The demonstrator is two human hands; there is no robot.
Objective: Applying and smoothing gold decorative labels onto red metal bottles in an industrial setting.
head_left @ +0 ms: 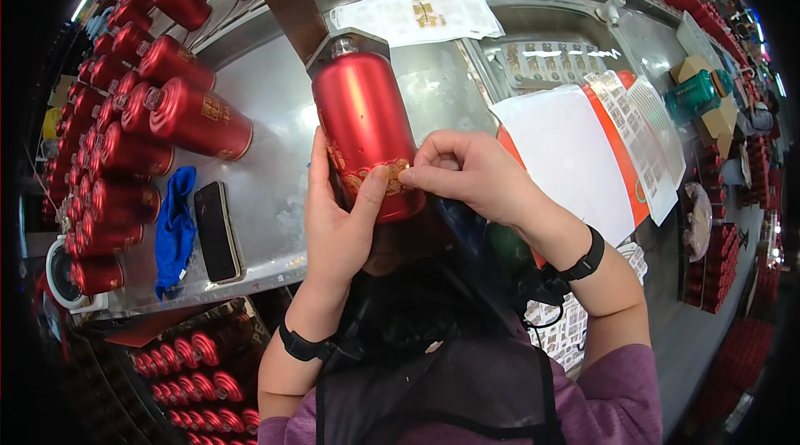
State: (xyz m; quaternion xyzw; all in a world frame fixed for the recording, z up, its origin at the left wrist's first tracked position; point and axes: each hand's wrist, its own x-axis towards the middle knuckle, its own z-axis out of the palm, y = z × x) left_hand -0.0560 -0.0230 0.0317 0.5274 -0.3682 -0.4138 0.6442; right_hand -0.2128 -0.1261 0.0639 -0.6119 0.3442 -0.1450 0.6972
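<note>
A glossy red bottle (362, 107) lies tilted in front of me, its clear neck against a metal holder (379, 43) on a brown post. My left hand (337, 232) is wrapped round the bottle's lower left side, thumb pressed on the front. Gold patterned decoration (367, 180) runs round the lower part of the bottle. From the right, my right hand (479, 174) reaches in with its fingers curled in a pinch and the thumb tip at the gold decoration. Whatever sits between those fingertips is too small to make out.
Many red bottles (200, 120) crowd the metal table's left side. Near them lie a blue cloth (175, 228) and a phone (218, 232). White paper (558, 153) and printed decal sheets (637, 124) lie right, beside a sink (546, 24) with a faucet (612, 7).
</note>
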